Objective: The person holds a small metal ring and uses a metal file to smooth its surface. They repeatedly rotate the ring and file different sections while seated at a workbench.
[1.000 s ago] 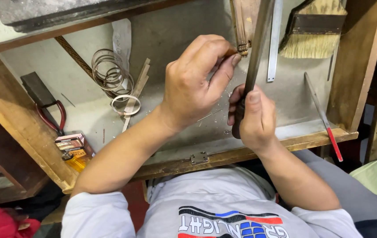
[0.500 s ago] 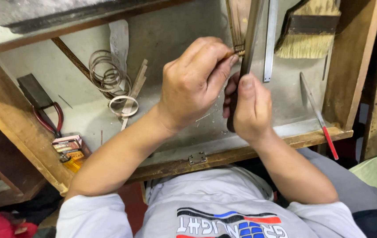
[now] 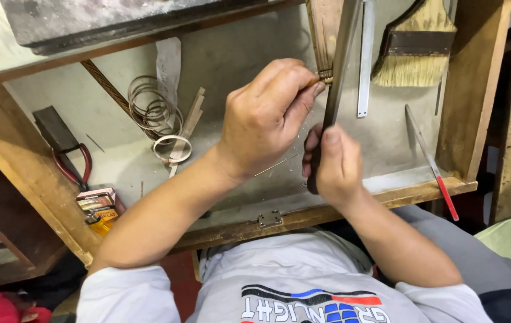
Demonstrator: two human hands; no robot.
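The filing step looks in hand — the right hand is clenched on a long dark metal file, its blade touching a small ridged brass-coloured piece. The left hand pinches that piece at its fingertips, just beside the blade; the next stroke likely calls for a steady pinch.

A wide paintbrush with pale bristles and a dark ferrule lies at the upper right of the wooden drawer tray, just beside a flat steel ruler lying lengthwise. Near the right wall rests a thin tool with a red handle, its handle reaching past the front edge. At the left, red-handled pliers lie against a dark flat block. A loose coil of wire rings sits beside a tape ring and thin wooden sticks. A small colourful box sits at the lower left corner.
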